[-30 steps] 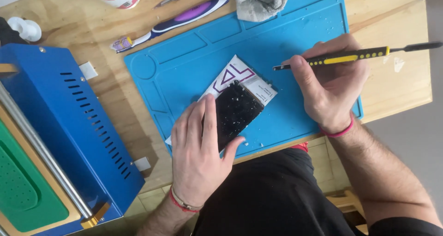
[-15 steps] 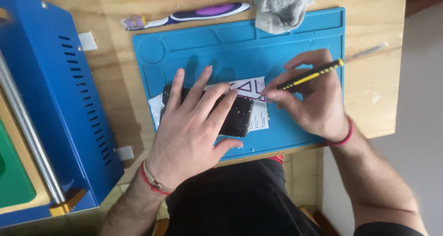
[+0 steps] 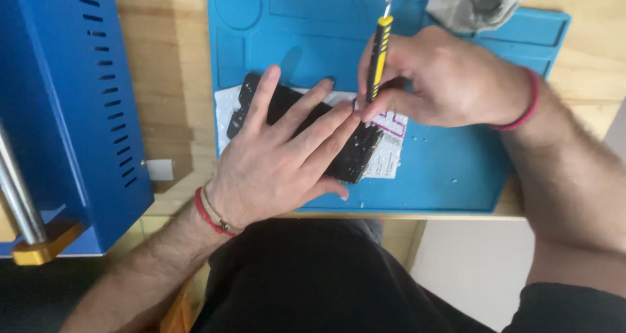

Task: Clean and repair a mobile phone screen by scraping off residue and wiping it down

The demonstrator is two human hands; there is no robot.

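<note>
Wooden bench, blue mat (image 3: 456,170): left hand (image 3: 280,157) spread flat steadies a dark phone (image 3: 355,157); right hand (image 3: 450,79) pinches a yellow screwdriver (image 3: 376,56) upright

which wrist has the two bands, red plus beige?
The left hand, pressed flat on the black phone. Its wrist carries a red and a beige band; the right hand, holding the yellow-and-black tool, wears one red band.

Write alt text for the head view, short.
A person's left hand presses flat on a dark phone lying on white paper on a blue work mat, while the right hand holds a yellow-and-black screwdriver upright at the phone's edge. A blue metal machine stands at the left.
</note>
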